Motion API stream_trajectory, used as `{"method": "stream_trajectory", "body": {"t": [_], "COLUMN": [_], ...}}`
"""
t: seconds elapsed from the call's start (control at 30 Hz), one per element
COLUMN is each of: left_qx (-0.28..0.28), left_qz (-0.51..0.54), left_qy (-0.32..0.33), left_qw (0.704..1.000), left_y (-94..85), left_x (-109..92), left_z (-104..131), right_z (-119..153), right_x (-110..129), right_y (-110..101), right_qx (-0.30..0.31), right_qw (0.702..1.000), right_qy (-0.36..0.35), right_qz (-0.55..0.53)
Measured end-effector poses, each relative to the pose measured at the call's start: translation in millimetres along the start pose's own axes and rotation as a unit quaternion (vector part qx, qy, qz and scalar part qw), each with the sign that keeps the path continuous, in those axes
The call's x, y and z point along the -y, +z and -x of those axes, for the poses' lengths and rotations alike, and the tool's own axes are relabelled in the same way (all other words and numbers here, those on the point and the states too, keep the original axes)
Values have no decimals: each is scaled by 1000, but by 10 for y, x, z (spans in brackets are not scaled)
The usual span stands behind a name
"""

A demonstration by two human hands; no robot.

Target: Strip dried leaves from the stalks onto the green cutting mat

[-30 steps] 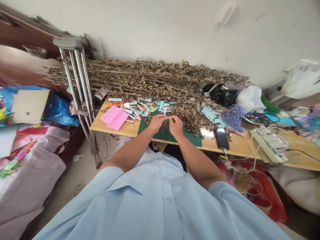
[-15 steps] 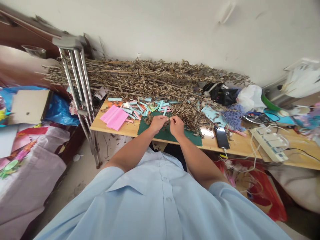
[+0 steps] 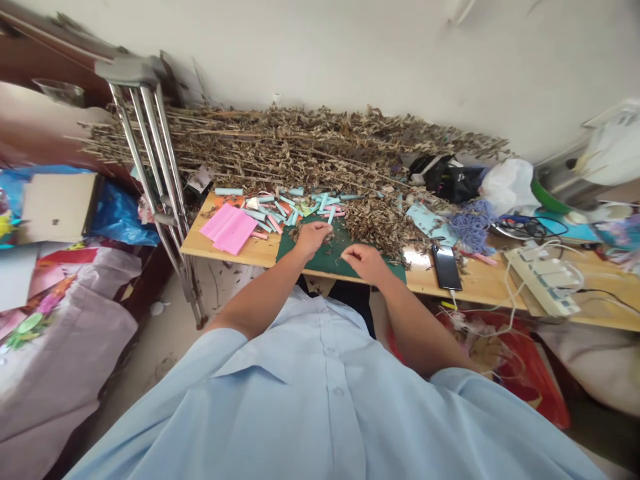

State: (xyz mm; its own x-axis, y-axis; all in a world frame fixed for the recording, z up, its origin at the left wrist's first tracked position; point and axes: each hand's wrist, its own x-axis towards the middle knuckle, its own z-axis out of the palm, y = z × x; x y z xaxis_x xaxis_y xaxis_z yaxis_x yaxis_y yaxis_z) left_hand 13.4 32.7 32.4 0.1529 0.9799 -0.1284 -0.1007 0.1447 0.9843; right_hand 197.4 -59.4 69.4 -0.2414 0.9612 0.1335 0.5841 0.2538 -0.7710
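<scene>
Over the left part of a green mat (image 3: 335,261), my left hand (image 3: 314,240) is closed in a pinch, beside a small heap of dried leaf bits; what it pinches is too small to name. My right hand (image 3: 364,261) is over the mat's front right part, fingers curled together, with anything between them too small to make out. A larger pile of dried leaves (image 3: 383,223) lies behind my right hand. Blue and pink paper rolls (image 3: 273,215) are scattered behind and left of the mat, near pink paper sheets (image 3: 229,229).
Long dried stalks (image 3: 280,143) line the wall. Crutches (image 3: 155,147) stand at the table's left end. On the right are a phone (image 3: 445,268) with a cable, purple yarn (image 3: 471,227), a white bag (image 3: 509,187) and a power strip (image 3: 543,280).
My hands were together over the mat and are now apart. My right hand has moved right and toward me; my left stays near the small heap. The view has shifted slightly.
</scene>
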Motion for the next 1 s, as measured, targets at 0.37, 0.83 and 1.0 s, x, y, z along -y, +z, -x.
{"method": "stream_trajectory", "body": {"t": [0.37, 0.83, 1.0], "left_qx": [-14, -28, -23], "left_qz": [1, 72, 74], "left_qy": [-11, -40, -38], "left_qw": [1000, 996, 996], "left_y": [-31, -85, -113], "left_x": [9, 45, 29], "left_z": [77, -4, 50], "right_z": [486, -108, -441], "right_x": [-191, -428, -478], "right_y": [274, 353, 375], "right_qx": [56, -46, -87], "right_qw": [984, 962, 977], "right_qy": [-50, 19, 51], "right_qz": [164, 269, 187]}}
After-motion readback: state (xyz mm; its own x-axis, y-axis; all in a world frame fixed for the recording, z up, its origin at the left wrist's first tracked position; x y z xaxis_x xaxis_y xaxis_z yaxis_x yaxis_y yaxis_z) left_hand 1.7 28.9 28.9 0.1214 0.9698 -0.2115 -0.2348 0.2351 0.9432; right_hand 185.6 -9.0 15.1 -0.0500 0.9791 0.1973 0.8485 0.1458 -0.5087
